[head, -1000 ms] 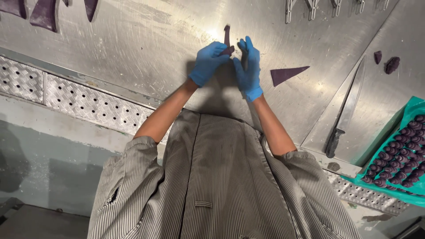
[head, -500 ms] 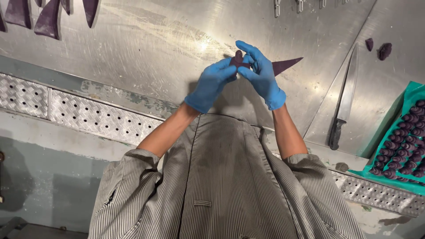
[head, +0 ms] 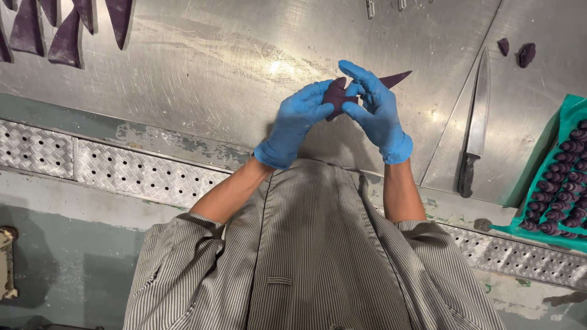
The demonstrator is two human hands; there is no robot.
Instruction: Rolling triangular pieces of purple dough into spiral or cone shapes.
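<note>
**Steel bench, one dough piece in two hands**

Stainless worktop [head: 202, 67] carries one knife [head: 474, 125], one teal tray [head: 565, 122], two dark lumps [head: 526, 54]. Left hand [head: 298, 119] and right hand [head: 373, 104], fingers curled, together pinch one purple dough piece [head: 335, 95] above it.

Dough piece [head: 335, 96]: dark purple, partly rolled, lumpy; held above steel worktop [head: 202, 67], pinched between both gloved hands.
</note>
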